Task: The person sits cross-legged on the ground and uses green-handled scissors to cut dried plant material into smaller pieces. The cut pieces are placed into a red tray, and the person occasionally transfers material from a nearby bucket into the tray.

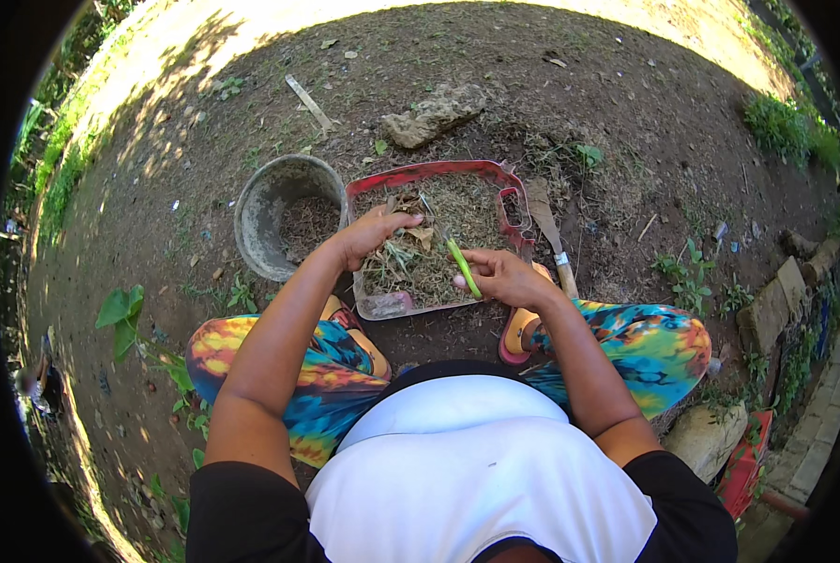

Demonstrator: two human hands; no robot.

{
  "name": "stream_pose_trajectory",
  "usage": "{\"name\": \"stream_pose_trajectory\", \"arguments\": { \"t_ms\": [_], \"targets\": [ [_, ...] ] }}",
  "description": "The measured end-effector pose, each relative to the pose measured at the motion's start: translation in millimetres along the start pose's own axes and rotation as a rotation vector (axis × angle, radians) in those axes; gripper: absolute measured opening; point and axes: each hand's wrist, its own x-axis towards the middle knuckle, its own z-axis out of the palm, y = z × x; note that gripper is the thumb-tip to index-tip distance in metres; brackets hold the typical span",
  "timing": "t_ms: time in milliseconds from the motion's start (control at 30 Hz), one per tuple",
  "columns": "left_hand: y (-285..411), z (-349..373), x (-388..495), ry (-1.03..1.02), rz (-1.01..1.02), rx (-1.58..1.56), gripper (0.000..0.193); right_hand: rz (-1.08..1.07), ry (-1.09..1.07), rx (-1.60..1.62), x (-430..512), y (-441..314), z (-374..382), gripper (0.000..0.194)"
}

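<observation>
Before me on the ground lies a shallow red plastic tray (427, 171), its bed covered with chopped dry grass (462, 200). Over its left side, my left hand (374, 236) grips a bunch of dry leaves (422, 237) and grass. My right hand (508, 276) holds scissors (465, 269) by their green handles, above the tray's right half. The scissors' metal blades point up and left, close to the bunch; whether they are parted is hard to make out. Just left of the tray stands a grey bucket (254, 225) with dry brown plant bits inside.
Right of the tray lies a broad-bladed tool with a wooden handle (567, 276). Beyond are a rough rock (434, 116) and a flat strip (308, 103). My sandalled feet flank the tray's near side. Stone blocks (771, 302) and a red object (745, 461) line the right.
</observation>
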Motion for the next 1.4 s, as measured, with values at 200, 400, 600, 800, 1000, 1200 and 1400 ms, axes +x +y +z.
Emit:
{"name": "stream_pose_trajectory", "arguments": {
  "t_ms": [200,400,600,800,1000,1200,1400],
  "targets": [
    [-10,7,6,-0.088,0.039,0.053,0.059,-0.101,0.047,-0.05,5,11,4,0.074],
    [2,8,-7,-0.033,-0.05,0.143,0.089,0.09,-0.054,-0.025,6,11,-8,0.066],
    [1,3,-6,0.031,-0.101,0.245,0.09,0.086,-0.071,-0.053,6,12,-2,0.07],
    [-9,1,6,-0.117,-0.063,0.376,0.06,-0.156,0.07,-0.339,6,20,-1,0.081],
    [-2,1,-1,-0.061,-0.118,0.383,0.072,-0.047,0.064,-0.33,10,23,-6,0.072],
    [-7,-1,4,-0.076,-0.068,0.411,0.062,0.005,0.013,-0.27,12,25,-2,0.079],
    [-23,1,19,-0.197,0.071,0.738,0.044,-0.096,0.114,-0.449,8,24,4,0.091]
  ]
}}
